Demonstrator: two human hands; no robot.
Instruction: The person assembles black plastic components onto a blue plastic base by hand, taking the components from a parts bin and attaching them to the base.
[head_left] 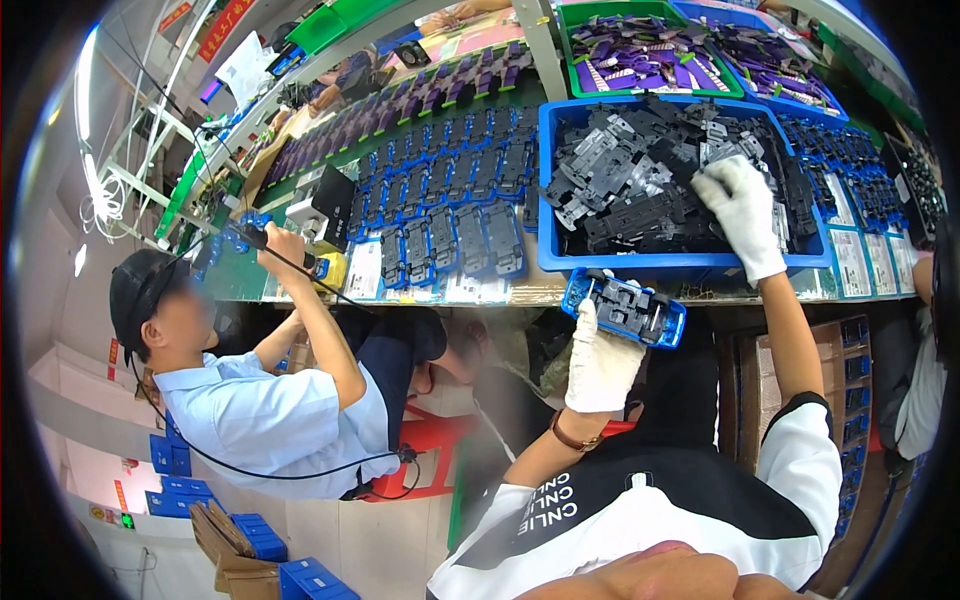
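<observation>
My left hand (600, 365), in a white glove, holds a blue toy-car body (628, 310) with a dark chassis set in it, just below the bench edge. Reaching into a blue bin (560, 262) of black and grey chassis parts (640, 175), my right hand (742, 205), also gloved, has its fingers closed among the parts at the bin's right side. Whether it grips one piece is hidden by the glove.
Rows of blue car bodies (450, 190) with dark chassis lie on the bench left of the bin. Green (575, 60) and blue bins of purple parts stand behind. A co-worker in a light blue shirt (270, 420) holds a corded tool (255, 238) at the left. Cardboard boxes stand under the bench.
</observation>
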